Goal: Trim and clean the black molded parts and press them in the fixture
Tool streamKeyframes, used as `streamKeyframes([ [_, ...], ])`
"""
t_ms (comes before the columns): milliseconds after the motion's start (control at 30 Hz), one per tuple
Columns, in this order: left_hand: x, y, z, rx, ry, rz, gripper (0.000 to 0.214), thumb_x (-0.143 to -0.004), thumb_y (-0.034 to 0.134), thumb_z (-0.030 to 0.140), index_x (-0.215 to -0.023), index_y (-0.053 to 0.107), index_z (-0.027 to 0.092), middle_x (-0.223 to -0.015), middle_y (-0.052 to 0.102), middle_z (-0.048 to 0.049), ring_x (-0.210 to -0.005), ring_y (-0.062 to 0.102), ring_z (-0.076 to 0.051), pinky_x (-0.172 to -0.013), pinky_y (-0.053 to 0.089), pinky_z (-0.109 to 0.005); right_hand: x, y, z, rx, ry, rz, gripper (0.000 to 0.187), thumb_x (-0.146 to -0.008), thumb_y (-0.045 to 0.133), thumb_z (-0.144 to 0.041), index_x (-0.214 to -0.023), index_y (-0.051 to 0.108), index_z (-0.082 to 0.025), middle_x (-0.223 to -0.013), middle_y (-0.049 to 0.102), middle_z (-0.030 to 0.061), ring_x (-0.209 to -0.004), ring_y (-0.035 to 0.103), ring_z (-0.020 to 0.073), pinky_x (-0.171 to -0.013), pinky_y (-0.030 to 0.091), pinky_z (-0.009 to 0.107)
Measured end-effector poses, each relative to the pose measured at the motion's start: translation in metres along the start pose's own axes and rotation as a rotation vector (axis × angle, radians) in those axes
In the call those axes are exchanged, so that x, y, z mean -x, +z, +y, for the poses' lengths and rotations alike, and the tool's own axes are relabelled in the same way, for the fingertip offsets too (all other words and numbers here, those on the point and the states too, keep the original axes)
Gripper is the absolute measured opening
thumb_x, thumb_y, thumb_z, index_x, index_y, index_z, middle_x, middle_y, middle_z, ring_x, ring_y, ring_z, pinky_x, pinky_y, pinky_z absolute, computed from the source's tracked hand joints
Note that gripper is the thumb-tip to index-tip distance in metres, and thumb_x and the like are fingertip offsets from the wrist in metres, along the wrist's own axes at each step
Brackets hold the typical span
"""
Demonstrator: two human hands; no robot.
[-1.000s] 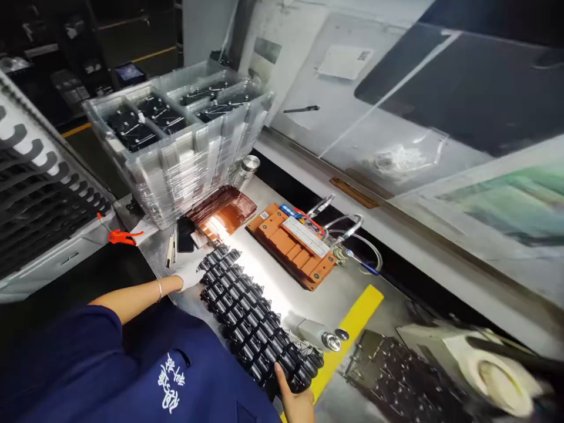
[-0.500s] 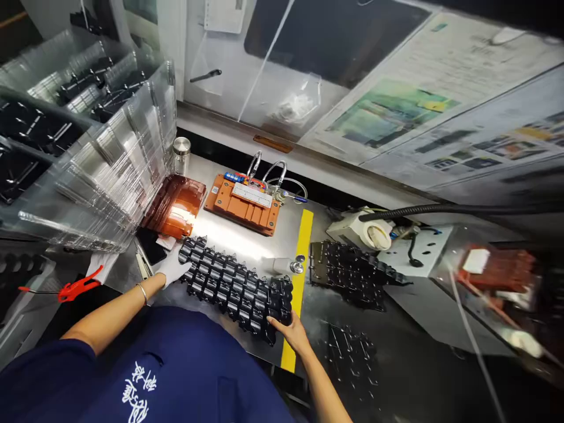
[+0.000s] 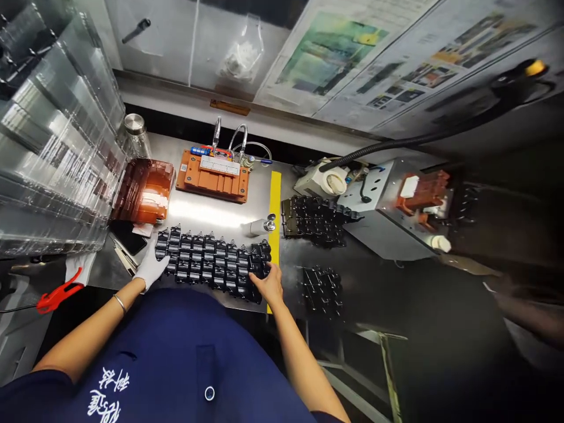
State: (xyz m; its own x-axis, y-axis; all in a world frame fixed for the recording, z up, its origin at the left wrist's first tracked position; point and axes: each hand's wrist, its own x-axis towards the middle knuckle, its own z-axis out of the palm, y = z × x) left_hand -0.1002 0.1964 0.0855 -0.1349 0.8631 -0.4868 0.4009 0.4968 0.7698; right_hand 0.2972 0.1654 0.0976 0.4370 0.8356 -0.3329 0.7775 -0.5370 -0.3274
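A long black block of moulded parts point(image 3: 211, 262) lies across the steel bench in front of me. My left hand point(image 3: 151, 268), in a white glove, grips its left end with fingers curled over the edge. At the right end, my bare right hand point(image 3: 268, 284) holds the block, fingers bent onto the parts beside the yellow stripe point(image 3: 275, 202).
Beyond the block sit an orange fixture point(image 3: 214, 176) with wires, a brown moulded tray point(image 3: 143, 191) and a metal cup point(image 3: 134, 130). Clear stacked trays point(image 3: 53, 153) fill the left. More black part clusters point(image 3: 315, 217) lie right of the stripe. A red tool point(image 3: 55, 296) rests near left.
The view has swung right and down over the bench. The black block now lies level across the frame, and both hands have stayed on its two ends.
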Motion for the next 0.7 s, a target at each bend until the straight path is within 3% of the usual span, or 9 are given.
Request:
streamKeyframes([
  [233,-0.006,0.005,0.012,-0.017,0.001,-0.021,0.060,-0.077,0.063,0.028,-0.133,0.043,0.016,-0.123,0.061,-0.0125,-0.112,0.059,-0.023,-0.102,0.042,-0.038,-0.001,0.001,-0.014,0.252,0.049,-0.088,0.064,-0.071,0.064,-0.039,-0.131,0.049,-0.023,-0.142,0.030,0.0152,-0.129,0.040,0.0347,-0.098,0.041,0.045],
  [333,-0.004,0.004,0.017,-0.053,-0.014,-0.061,0.058,-0.077,0.061,0.026,-0.132,0.046,0.017,-0.120,0.063,-0.0117,-0.108,0.060,-0.024,-0.100,0.043,-0.040,0.004,-0.021,0.003,0.298,0.064,-0.083,0.061,-0.071,0.062,-0.041,-0.128,0.054,-0.023,-0.138,0.035,0.0148,-0.120,0.047,0.0347,-0.092,0.045,0.045],
  [400,0.000,0.007,0.021,-0.086,-0.021,-0.085,0.059,-0.076,0.060,0.027,-0.133,0.045,0.017,-0.121,0.063,-0.0117,-0.108,0.060,-0.025,-0.100,0.043,-0.042,0.006,-0.046,0.014,0.343,0.053,0.004,0.059,-0.070,0.062,-0.043,-0.125,0.057,-0.021,-0.135,0.037,0.0160,-0.115,0.049,0.0362,-0.087,0.047,0.047],
  [500,0.004,0.014,0.029,-0.082,-0.023,-0.097,0.059,-0.075,0.060,0.024,-0.132,0.046,0.017,-0.121,0.062,-0.0125,-0.108,0.060,-0.026,-0.100,0.042,-0.041,0.000,-0.087,0.001,0.390,-0.194,0.149,0.055,-0.070,0.063,-0.044,-0.119,0.060,-0.021,-0.133,0.038,0.0149,-0.112,0.049,0.0360,-0.085,0.047,0.047],
  [567,0.005,0.020,0.034,-0.054,-0.051,-0.083,0.060,-0.073,0.061,0.021,-0.131,0.048,0.015,-0.121,0.063,-0.0133,-0.109,0.060,-0.026,-0.100,0.042,-0.041,-0.011,-0.102,-0.035,0.400,-0.482,0.157,0.051,-0.070,0.063,-0.040,-0.118,0.060,-0.022,-0.133,0.038,0.0133,-0.111,0.048,0.0338,-0.086,0.046,0.044],
  [633,0.006,0.026,0.038,-0.018,-0.086,-0.072,0.060,-0.071,0.062,0.019,-0.130,0.049,0.014,-0.119,0.064,-0.0138,-0.108,0.060,-0.027,-0.100,0.042,-0.041,-0.028,-0.099,-0.085,0.418,-0.750,0.090,0.048,-0.073,0.063,-0.034,-0.119,0.060,-0.023,-0.136,0.038,0.0133,-0.113,0.046,0.0322,-0.090,0.043,0.043],
  [700,0.007,0.029,0.040,0.034,-0.111,-0.047,0.056,-0.069,0.063,0.017,-0.124,0.053,0.015,-0.118,0.064,-0.0141,-0.109,0.059,-0.028,-0.100,0.041,-0.041,-0.050,-0.078,-0.137,0.469,-0.909,0.005,0.050,-0.072,0.065,-0.029,-0.121,0.060,-0.023,-0.137,0.038,0.0148,-0.114,0.045,0.0322,-0.090,0.041,0.042],
])
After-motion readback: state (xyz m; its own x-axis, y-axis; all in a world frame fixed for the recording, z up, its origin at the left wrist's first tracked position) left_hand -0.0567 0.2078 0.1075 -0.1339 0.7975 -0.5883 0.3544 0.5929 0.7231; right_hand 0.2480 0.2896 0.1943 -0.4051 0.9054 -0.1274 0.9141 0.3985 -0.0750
